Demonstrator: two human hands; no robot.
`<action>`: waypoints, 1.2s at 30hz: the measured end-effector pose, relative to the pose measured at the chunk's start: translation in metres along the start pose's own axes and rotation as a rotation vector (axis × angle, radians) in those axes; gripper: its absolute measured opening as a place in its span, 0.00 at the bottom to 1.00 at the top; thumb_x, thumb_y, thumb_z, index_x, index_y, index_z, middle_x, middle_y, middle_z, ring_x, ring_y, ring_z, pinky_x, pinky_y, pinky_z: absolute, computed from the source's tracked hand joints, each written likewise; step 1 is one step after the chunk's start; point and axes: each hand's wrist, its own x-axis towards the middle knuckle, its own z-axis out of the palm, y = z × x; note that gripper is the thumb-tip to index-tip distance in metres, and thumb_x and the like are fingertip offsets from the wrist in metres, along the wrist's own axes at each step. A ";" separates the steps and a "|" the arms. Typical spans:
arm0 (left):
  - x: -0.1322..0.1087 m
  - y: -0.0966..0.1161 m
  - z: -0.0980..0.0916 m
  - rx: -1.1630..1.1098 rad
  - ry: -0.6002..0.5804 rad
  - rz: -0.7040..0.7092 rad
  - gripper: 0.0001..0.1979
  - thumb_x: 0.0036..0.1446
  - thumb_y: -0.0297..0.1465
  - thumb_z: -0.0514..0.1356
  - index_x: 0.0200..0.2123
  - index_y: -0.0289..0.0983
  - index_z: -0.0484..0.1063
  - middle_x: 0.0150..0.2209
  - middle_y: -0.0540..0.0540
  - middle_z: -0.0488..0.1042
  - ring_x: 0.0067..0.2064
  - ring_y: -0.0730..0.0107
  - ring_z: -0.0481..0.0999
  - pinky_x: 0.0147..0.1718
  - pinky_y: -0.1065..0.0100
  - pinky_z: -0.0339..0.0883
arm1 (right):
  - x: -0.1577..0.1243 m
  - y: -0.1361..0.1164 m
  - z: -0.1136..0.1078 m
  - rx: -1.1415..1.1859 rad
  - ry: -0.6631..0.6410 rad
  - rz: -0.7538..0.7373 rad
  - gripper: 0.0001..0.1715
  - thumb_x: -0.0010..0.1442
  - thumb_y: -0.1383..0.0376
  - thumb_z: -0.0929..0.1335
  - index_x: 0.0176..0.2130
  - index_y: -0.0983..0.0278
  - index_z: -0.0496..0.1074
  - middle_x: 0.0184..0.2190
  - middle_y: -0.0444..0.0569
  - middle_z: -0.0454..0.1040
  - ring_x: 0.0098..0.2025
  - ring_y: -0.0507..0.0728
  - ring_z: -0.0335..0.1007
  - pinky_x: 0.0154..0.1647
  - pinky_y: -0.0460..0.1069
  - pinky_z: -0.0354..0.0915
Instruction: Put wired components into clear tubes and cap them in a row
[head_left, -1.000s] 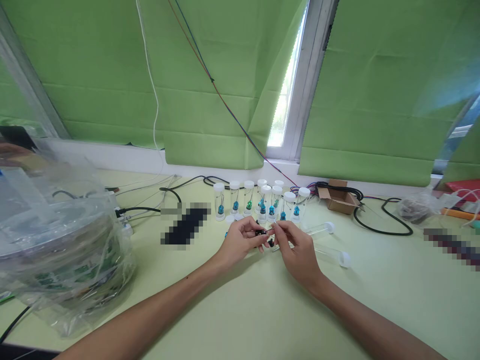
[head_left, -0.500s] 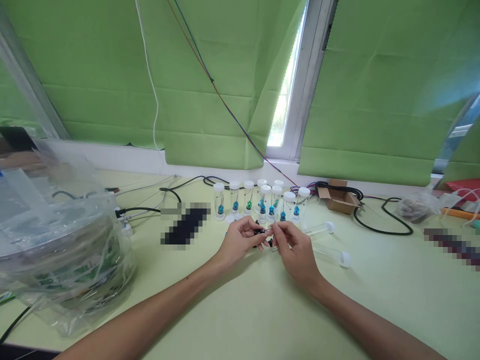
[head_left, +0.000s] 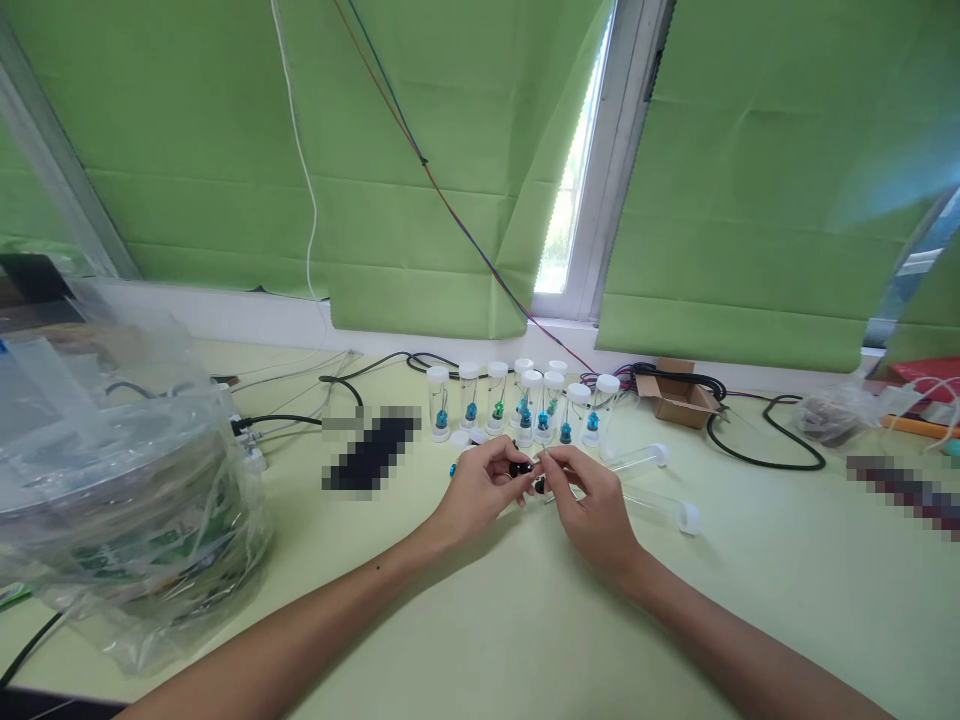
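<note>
Over the table, my left hand [head_left: 480, 487] is closed, its thumb and fingers pinching a small dark part [head_left: 519, 467] whose kind is too small to make out. My right hand [head_left: 589, 500] is closed close beside it, fingertips pinched round a thin piece [head_left: 544, 453] that looks like a wire or stem. Behind the hands, several clear tubes [head_left: 469, 392] with white caps stand upright, each holding a small blue or green piece on a thin stem. Two clear tubes lie on their sides to the right, one with a white cap [head_left: 688, 518]. A blue bit [head_left: 453, 469] shows beside my left hand.
A large plastic-wrapped reel [head_left: 127, 500] stands at the left. Black cables [head_left: 772, 460] and an open cardboard box [head_left: 679, 405] lie at the back right. A blurred dark object [head_left: 375, 450] is left of the tubes. Green blinds [head_left: 435, 240] hang behind the table [head_left: 525, 640].
Both hands stay in nearly the same place. My fingers have shifted slightly around the small dark part, and my right fingertips have moved a little to the left.
</note>
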 end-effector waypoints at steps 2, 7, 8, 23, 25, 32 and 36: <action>-0.001 0.000 0.000 0.018 0.003 0.005 0.14 0.52 0.40 0.67 0.32 0.36 0.70 0.29 0.47 0.75 0.30 0.68 0.75 0.28 0.67 0.71 | 0.000 0.000 0.000 -0.011 0.002 -0.014 0.11 0.67 0.64 0.62 0.37 0.63 0.72 0.30 0.48 0.73 0.32 0.54 0.70 0.34 0.49 0.70; -0.001 0.002 0.000 0.035 0.004 0.012 0.14 0.51 0.40 0.67 0.32 0.35 0.70 0.29 0.47 0.75 0.29 0.69 0.75 0.28 0.67 0.72 | 0.002 -0.002 -0.002 -0.038 0.004 -0.049 0.10 0.66 0.65 0.63 0.36 0.62 0.72 0.30 0.47 0.71 0.33 0.54 0.68 0.33 0.49 0.68; -0.001 0.002 0.000 0.036 0.004 0.012 0.14 0.51 0.40 0.67 0.32 0.35 0.70 0.29 0.47 0.75 0.29 0.69 0.75 0.28 0.67 0.72 | 0.002 -0.002 -0.002 -0.039 0.010 -0.062 0.09 0.66 0.66 0.63 0.36 0.62 0.72 0.31 0.47 0.71 0.33 0.54 0.67 0.33 0.49 0.68; 0.000 -0.001 0.001 -0.020 -0.026 0.008 0.13 0.51 0.38 0.67 0.31 0.36 0.68 0.28 0.47 0.74 0.30 0.66 0.76 0.27 0.66 0.72 | 0.008 -0.001 -0.007 -0.095 0.094 -0.201 0.09 0.63 0.69 0.65 0.33 0.61 0.75 0.44 0.53 0.71 0.43 0.58 0.72 0.42 0.55 0.70; 0.000 -0.001 0.001 -0.025 -0.033 0.006 0.14 0.51 0.38 0.67 0.31 0.36 0.68 0.29 0.47 0.74 0.30 0.66 0.77 0.27 0.66 0.72 | 0.008 -0.001 -0.008 -0.100 0.088 -0.214 0.09 0.63 0.69 0.65 0.34 0.61 0.75 0.45 0.54 0.72 0.42 0.58 0.73 0.42 0.55 0.71; 0.000 -0.003 0.001 -0.046 -0.040 -0.002 0.14 0.50 0.38 0.68 0.30 0.36 0.69 0.29 0.47 0.74 0.30 0.66 0.77 0.27 0.66 0.72 | 0.008 -0.005 -0.008 -0.122 0.086 -0.283 0.11 0.62 0.72 0.65 0.32 0.61 0.74 0.41 0.52 0.76 0.44 0.59 0.72 0.45 0.55 0.69; 0.000 -0.003 0.001 -0.042 -0.050 0.008 0.13 0.52 0.37 0.67 0.31 0.36 0.69 0.27 0.48 0.73 0.30 0.66 0.77 0.27 0.67 0.72 | 0.010 -0.006 -0.007 -0.138 0.100 -0.312 0.11 0.62 0.72 0.64 0.32 0.61 0.74 0.39 0.52 0.76 0.43 0.58 0.72 0.43 0.55 0.69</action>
